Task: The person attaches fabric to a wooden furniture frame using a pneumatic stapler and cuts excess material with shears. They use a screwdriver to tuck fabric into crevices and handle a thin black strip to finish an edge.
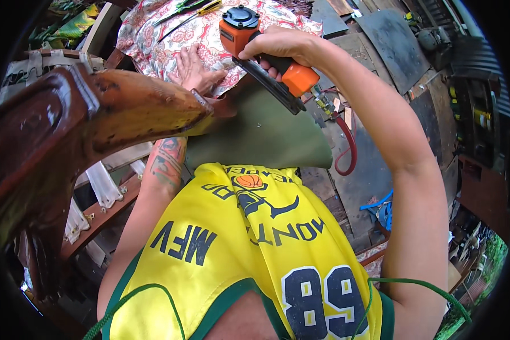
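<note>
My right hand [277, 54] grips the handle of an orange and black pneumatic stapler [266, 71], its black cap toward the far side. A red air hose [351, 139] runs from a brass fitting at its rear. My left hand [195, 72] lies flat with fingers spread on floral fabric [144, 37], pale with red flowers. Between my body and the fabric is a dark green sheet or cushion [260, 136]. Part of my left wrist is hidden behind a polished brown wooden frame [130, 105]. Whether the stapler's tip touches the fabric, I cannot tell.
Green-handled pliers [184, 7] and a yellow-handled screwdriver [209, 8] lie on the fabric's far part. At left, a wooden frame carries white elastic straps [105, 184]. Dark boards [394, 45] cover the ground at right, with a blue cord [384, 211] on them.
</note>
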Action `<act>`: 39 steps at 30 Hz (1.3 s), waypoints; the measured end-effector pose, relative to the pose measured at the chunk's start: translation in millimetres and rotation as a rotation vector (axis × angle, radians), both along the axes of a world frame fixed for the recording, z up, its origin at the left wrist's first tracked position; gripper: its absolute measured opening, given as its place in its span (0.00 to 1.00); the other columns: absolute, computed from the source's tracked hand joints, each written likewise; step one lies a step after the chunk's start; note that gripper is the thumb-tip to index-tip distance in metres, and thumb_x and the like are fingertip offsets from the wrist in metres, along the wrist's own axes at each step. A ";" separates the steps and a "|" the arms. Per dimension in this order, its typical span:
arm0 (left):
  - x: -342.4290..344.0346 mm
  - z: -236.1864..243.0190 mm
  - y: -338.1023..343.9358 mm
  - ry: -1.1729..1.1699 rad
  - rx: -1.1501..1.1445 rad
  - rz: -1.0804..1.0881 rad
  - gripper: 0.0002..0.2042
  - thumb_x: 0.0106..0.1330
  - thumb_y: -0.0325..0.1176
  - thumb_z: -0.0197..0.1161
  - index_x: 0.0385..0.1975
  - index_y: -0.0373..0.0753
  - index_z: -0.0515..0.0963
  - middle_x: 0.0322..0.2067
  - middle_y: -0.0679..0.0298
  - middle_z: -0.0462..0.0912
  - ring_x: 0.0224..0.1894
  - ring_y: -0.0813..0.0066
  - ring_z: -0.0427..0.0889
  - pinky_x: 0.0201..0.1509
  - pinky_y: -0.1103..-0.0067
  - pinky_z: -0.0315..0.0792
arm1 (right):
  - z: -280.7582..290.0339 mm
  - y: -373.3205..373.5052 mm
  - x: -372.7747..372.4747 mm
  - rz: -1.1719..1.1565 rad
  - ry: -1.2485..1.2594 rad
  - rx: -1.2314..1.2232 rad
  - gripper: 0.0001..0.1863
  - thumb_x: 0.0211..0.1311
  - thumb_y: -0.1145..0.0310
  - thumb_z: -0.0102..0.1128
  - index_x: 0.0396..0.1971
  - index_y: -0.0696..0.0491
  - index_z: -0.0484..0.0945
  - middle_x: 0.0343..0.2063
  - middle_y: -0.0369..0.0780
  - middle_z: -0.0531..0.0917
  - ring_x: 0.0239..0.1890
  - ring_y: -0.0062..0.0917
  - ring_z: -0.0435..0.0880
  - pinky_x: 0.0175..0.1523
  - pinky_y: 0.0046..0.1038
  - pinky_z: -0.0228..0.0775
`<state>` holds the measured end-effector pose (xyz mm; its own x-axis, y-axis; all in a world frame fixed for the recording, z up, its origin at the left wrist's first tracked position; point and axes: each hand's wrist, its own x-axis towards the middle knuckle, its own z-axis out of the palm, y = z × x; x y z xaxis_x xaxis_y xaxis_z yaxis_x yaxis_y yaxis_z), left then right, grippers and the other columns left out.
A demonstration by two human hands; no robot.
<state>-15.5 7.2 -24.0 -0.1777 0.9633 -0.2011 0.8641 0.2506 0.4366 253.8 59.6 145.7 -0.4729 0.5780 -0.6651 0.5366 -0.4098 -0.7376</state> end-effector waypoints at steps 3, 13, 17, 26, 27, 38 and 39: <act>0.4 2.2 -1.7 0.009 -0.023 -0.016 0.69 0.45 0.62 0.85 0.87 0.47 0.49 0.87 0.40 0.40 0.89 0.38 0.33 0.89 0.44 0.36 | -6.9 1.8 -5.3 0.036 -0.013 -0.054 0.17 0.64 0.55 0.76 0.35 0.54 0.84 0.23 0.34 0.81 0.21 0.21 0.82 0.25 0.28 0.81; 4.0 -5.8 8.7 0.106 -0.025 0.024 0.67 0.45 0.62 0.86 0.86 0.52 0.52 0.87 0.46 0.44 0.89 0.40 0.40 0.82 0.27 0.34 | -37.0 4.7 -38.3 0.004 -0.029 -0.077 0.12 0.64 0.63 0.72 0.37 0.55 0.83 0.24 0.36 0.80 0.23 0.22 0.82 0.25 0.31 0.81; 1.1 -14.4 10.3 0.023 0.061 0.041 0.67 0.45 0.59 0.86 0.86 0.52 0.52 0.88 0.48 0.42 0.90 0.42 0.38 0.82 0.27 0.31 | -42.4 4.4 -47.6 -0.038 -0.054 -0.089 0.11 0.66 0.62 0.72 0.36 0.54 0.82 0.24 0.34 0.80 0.22 0.21 0.81 0.26 0.31 0.82; 1.1 -13.9 15.9 0.069 -0.002 0.040 0.66 0.47 0.59 0.85 0.87 0.52 0.51 0.89 0.51 0.40 0.90 0.47 0.35 0.83 0.29 0.28 | -60.5 18.8 -54.2 0.018 -0.100 -0.153 0.08 0.67 0.66 0.67 0.35 0.52 0.79 0.22 0.35 0.79 0.20 0.22 0.80 0.26 0.32 0.81; 2.5 -11.3 17.6 0.069 -0.010 0.044 0.66 0.48 0.59 0.85 0.88 0.52 0.51 0.89 0.52 0.40 0.90 0.48 0.35 0.83 0.29 0.27 | -61.4 20.8 -54.7 0.027 -0.095 -0.163 0.08 0.68 0.65 0.67 0.35 0.52 0.79 0.21 0.35 0.79 0.20 0.22 0.80 0.26 0.32 0.81; 20.0 4.0 -10.3 0.019 -0.141 0.094 0.66 0.50 0.58 0.84 0.89 0.52 0.49 0.90 0.55 0.36 0.91 0.54 0.32 0.84 0.31 0.24 | -47.4 18.5 -48.1 -0.045 -0.251 -0.219 0.09 0.69 0.65 0.68 0.43 0.54 0.83 0.21 0.34 0.80 0.18 0.20 0.78 0.25 0.31 0.79; 20.1 4.6 -9.5 0.013 -0.146 0.092 0.66 0.50 0.58 0.83 0.89 0.52 0.49 0.90 0.56 0.36 0.91 0.55 0.32 0.84 0.31 0.23 | -45.3 19.8 -50.5 -0.051 -0.264 -0.214 0.10 0.69 0.65 0.68 0.43 0.54 0.83 0.21 0.33 0.80 0.18 0.20 0.78 0.25 0.30 0.79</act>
